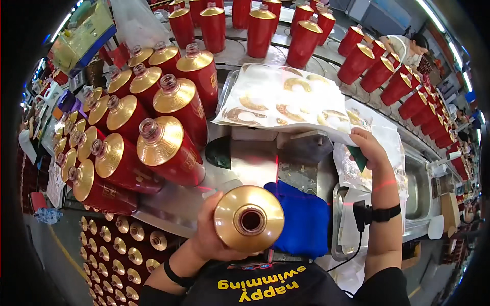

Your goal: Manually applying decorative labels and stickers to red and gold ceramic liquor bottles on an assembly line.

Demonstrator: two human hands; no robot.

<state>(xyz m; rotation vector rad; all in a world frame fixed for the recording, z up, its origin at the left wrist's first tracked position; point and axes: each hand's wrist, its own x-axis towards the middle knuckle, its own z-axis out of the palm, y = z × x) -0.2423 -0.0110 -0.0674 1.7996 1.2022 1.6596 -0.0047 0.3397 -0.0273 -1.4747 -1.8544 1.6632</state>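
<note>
My left hand [206, 229] is wrapped round a bottle [245, 196] with a plain, shiny gold shoulder. The bottle is held close to my chest, its open mouth facing up. My right hand [371, 148] reaches out to the right front corner of a white sheet of gold decals [326, 97], fingers closed at its edge. A flat green scraper-like piece [357, 158] sticks out below those fingers. The sheet lies on a stack in a metal tray and carries curved gold patterns. Between my arms, a folded blue cloth [301, 219] rests on the worktop.
Red bottles with patterned gold shoulders [162, 143] stand crowded on the left. More red bottles [260, 30] line a curved conveyor [326, 51] at the back. Below left are several rows of bottles [120, 245]. A metal sink [418, 188] is at right. A person [408, 48] sits beyond the conveyor.
</note>
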